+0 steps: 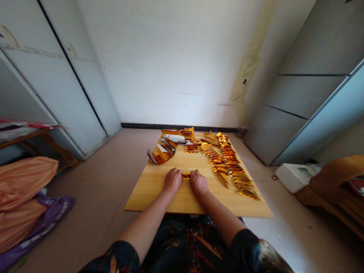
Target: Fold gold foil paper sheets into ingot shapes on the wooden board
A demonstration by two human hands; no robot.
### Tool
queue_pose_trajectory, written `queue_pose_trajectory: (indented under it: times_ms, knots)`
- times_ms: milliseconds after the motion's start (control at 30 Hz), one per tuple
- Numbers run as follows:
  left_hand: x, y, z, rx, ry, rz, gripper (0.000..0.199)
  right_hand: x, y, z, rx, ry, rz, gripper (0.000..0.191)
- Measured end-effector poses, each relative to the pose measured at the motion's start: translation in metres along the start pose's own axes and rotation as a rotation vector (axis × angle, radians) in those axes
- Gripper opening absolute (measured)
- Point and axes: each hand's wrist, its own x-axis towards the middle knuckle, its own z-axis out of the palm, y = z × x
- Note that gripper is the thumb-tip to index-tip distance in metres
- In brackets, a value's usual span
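Wooden tabletop (142,198) carries folded gold pieces (229,161) near the right hand (199,182).

A dark garment (193,246) is worn, streaked with orange; at the garment's sides, 2 short sleeves (247,248) (likewise patterned) are seen.

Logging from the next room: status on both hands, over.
Left hand, right hand: closed on one gold piece between them. Folded gold pieces to the right, apart from both hands.

Foil (186,176) partly hidden by fingers (178,171), purple bag (60,210) cropped
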Motion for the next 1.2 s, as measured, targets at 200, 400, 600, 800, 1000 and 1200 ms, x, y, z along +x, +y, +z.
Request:
queue_pose_trajectory:
  times_ms: [200,400,600,800,1000,1200]
  knots:
    - [0.000,-0.002,0.002,0.051,-0.004,0.017,0.021,0.000,0.000,-0.003,0.010,0.005,-0.007,0.024]
    - [0.000,-0.002,0.007,0.099,-0.020,0.022,0.022,0.004,0.000,-0.010,0.006,-0.009,0.000,0.021]
    - [-0.002,-0.001,0.005,0.101,-0.022,-0.009,0.021,0.006,0.005,-0.006,-0.037,-0.002,-0.093,0.020]
    - [-0.003,0.004,-0.002,0.103,-0.036,-0.025,0.020,0.004,0.005,-0.008,-0.071,-0.017,-0.128,0.021]
    - [-0.004,0.004,-0.002,0.093,-0.036,-0.030,0.019,0.006,0.004,-0.009,-0.062,-0.023,-0.097,0.023]
    - [-0.006,0.002,0.000,0.065,-0.002,-0.063,0.018,0.005,0.006,-0.008,-0.070,-0.008,-0.085,0.020]
